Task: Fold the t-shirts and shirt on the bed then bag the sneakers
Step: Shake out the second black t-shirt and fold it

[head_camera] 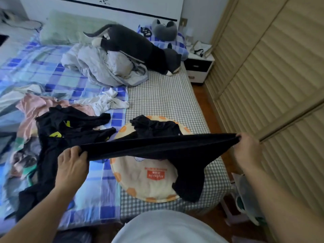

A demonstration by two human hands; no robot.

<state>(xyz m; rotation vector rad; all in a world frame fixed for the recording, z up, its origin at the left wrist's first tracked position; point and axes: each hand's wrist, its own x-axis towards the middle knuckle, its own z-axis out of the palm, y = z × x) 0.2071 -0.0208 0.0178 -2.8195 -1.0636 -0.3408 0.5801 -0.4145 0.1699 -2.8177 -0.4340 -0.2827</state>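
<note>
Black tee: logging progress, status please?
Left hand and right hand grip black tee, stretched above the bed. Not folded. Round cushion lies beneath it.

Bare forearms, pale top (168,228)

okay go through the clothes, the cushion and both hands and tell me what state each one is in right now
Black t-shirt: stretched taut between both hands.
Left hand: gripping one end.
Right hand: gripping the other.
Black and yellow garment: crumpled, unfolded.
White garment: crumpled.
Pink garment: unfolded.
Round cushion: flat, partly covered.
</note>
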